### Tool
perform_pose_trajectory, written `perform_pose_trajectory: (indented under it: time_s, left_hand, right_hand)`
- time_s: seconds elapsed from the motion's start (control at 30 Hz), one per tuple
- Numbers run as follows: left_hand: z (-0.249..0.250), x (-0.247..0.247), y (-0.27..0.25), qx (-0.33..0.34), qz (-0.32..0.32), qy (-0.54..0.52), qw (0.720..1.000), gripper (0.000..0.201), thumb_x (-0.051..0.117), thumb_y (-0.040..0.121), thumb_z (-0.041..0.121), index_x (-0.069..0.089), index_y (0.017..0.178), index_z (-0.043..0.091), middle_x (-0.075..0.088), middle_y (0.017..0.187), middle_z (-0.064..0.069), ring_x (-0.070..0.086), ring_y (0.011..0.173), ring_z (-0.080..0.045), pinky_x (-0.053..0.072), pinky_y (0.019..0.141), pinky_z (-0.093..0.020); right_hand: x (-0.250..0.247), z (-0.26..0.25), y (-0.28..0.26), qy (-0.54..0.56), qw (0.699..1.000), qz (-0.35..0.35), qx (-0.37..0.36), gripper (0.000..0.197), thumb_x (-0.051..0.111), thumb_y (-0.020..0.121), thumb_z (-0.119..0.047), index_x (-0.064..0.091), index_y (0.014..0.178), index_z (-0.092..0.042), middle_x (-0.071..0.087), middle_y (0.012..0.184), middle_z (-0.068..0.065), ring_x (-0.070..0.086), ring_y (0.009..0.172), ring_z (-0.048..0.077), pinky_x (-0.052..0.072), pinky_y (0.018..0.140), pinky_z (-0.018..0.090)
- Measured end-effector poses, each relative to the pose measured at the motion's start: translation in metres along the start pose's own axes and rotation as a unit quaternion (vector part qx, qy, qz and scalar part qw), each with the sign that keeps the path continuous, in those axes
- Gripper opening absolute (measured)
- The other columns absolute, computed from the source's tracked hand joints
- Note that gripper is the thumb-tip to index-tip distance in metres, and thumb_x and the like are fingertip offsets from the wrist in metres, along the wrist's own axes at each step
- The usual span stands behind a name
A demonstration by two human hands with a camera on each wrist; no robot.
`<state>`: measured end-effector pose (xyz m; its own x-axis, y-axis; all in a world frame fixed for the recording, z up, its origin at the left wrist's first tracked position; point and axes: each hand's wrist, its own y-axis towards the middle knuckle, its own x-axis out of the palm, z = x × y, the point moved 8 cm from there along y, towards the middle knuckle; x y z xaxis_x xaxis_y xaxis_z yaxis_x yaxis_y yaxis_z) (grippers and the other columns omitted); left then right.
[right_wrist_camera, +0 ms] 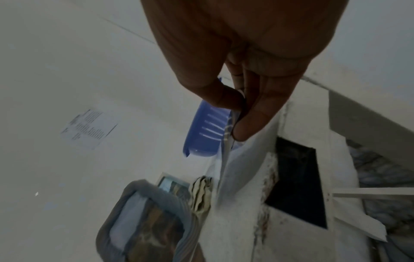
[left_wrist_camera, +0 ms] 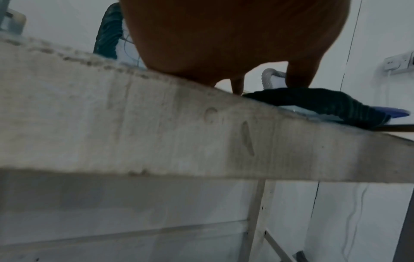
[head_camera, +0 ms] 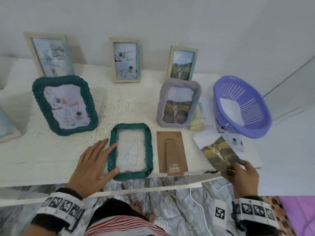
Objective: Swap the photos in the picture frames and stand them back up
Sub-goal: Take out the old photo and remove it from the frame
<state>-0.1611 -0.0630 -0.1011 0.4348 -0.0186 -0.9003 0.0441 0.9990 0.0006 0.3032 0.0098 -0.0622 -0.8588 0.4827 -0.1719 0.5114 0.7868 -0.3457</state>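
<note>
A small green woven frame (head_camera: 130,151) lies face down near the table's front edge, its glass bare with a blue scribble. My left hand (head_camera: 95,165) rests flat on its left rim, fingers straight; the left wrist view shows the frame (left_wrist_camera: 325,104) under the fingertips. The brown backing board (head_camera: 172,153) with its stand lies just to the right. My right hand (head_camera: 240,174) pinches the lower corner of a landscape photo (head_camera: 218,150) over the table's right front corner. The right wrist view shows thumb and fingers on that photo (right_wrist_camera: 228,141). Another photo (head_camera: 237,142) lies under the basket.
A large green frame (head_camera: 64,103) and a grey frame (head_camera: 179,103) stand mid-table, with wooden frames (head_camera: 126,59) along the wall behind. A purple basket (head_camera: 242,106) leans at the right, a folded cloth (head_camera: 198,123) beside the grey frame. The table edge (left_wrist_camera: 156,133) is close.
</note>
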Motion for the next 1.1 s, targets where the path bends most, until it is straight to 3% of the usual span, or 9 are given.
perform_pose_trajectory:
  time_s: [0.13,0.27,0.33,0.43,0.53,0.63,0.77,0.93,1.1]
  left_hand:
    - [0.031,-0.021,0.019,0.019,0.045,-0.037,0.998,0.069,0.039,0.088,0.066,0.033,0.148,0.032,0.026,0.157,0.0,0.024,0.143,-0.022,0.026,0.114,-0.047]
    - [0.122,-0.045,0.062,0.138,0.069,-0.111,0.982,0.041,0.047,0.093,0.046,0.06,0.127,0.027,0.058,0.124,0.008,0.052,0.115,-0.01,0.047,0.096,-0.042]
    - [0.174,-0.045,0.089,0.202,0.043,-0.125,0.97,0.036,0.048,0.094,0.042,0.064,0.122,0.025,0.065,0.11,0.009,0.06,0.097,-0.009,0.053,0.084,-0.037]
    - [0.247,-0.037,0.132,0.295,0.037,-0.106,0.949,0.029,0.055,0.093,0.033,0.068,0.115,0.02,0.068,0.104,0.006,0.061,0.081,-0.007,0.054,0.072,-0.029]
    - [0.3,-0.015,0.179,0.307,-0.016,-0.041,0.951,0.034,0.051,0.097,0.029,0.058,0.129,0.018,0.06,0.124,-0.002,0.062,0.096,-0.02,0.054,0.073,-0.038]
    - [0.329,0.015,0.215,0.286,-0.085,0.074,0.951,0.046,0.044,0.101,0.029,0.037,0.146,0.025,0.035,0.149,-0.005,0.053,0.116,-0.029,0.051,0.078,-0.039]
    - [0.339,0.045,0.243,0.268,-0.119,0.176,0.94,0.054,0.041,0.103,0.03,0.021,0.152,0.034,0.009,0.162,-0.006,0.042,0.13,-0.034,0.047,0.08,-0.039]
    - [0.342,0.058,0.265,0.243,-0.134,0.138,0.951,0.034,0.043,0.102,0.031,0.046,0.135,0.025,0.019,0.158,-0.012,0.038,0.132,-0.039,0.047,0.094,-0.049]
    - [0.351,0.05,0.272,0.246,-0.13,0.079,0.957,0.03,0.044,0.101,0.028,0.051,0.129,0.02,0.032,0.151,-0.015,0.044,0.125,-0.04,0.043,0.099,-0.048]
  right_hand:
    - [-0.015,0.012,0.005,0.037,0.999,0.02,0.028,0.017,0.051,0.093,0.003,0.054,0.109,0.008,0.057,0.073,0.02,0.059,0.063,0.031,0.054,0.045,0.024]
    - [-0.025,0.017,0.01,0.059,0.996,0.047,0.039,0.017,0.051,0.092,0.004,0.054,0.108,0.009,0.058,0.068,0.021,0.06,0.062,0.032,0.056,0.047,0.026]
    - [-0.027,0.021,0.012,0.076,0.994,0.058,0.046,0.019,0.051,0.091,0.005,0.054,0.11,0.01,0.059,0.069,0.024,0.062,0.064,0.034,0.057,0.048,0.028]
    - [-0.029,0.025,0.012,0.105,0.99,0.076,0.053,0.025,0.052,0.091,0.005,0.052,0.115,0.01,0.061,0.073,0.028,0.064,0.068,0.037,0.058,0.049,0.03]
    - [-0.029,0.024,0.009,0.125,0.987,0.084,0.049,0.03,0.05,0.09,0.006,0.048,0.119,-0.001,0.061,0.075,0.027,0.064,0.065,0.035,0.06,0.053,0.032]
    - [-0.026,0.019,0.008,0.121,0.989,0.087,0.015,0.034,0.046,0.09,0.011,0.046,0.114,-0.013,0.059,0.073,0.024,0.062,0.058,0.032,0.061,0.06,0.036]
    - [-0.024,0.018,0.014,0.073,0.994,0.086,-0.011,0.017,0.045,0.089,0.014,0.058,0.094,0.004,0.058,0.079,0.025,0.063,0.05,0.026,0.06,0.055,0.032]
    - [-0.02,0.013,0.019,0.016,0.996,0.077,-0.031,0.011,0.051,0.09,0.008,0.062,0.093,0.007,0.065,0.075,0.027,0.067,0.061,0.036,0.06,0.054,0.031]
    - [-0.018,0.007,0.025,-0.035,0.995,0.079,-0.052,0.01,0.055,0.09,0.003,0.065,0.092,0.004,0.068,0.068,0.021,0.068,0.059,0.035,0.061,0.057,0.036]
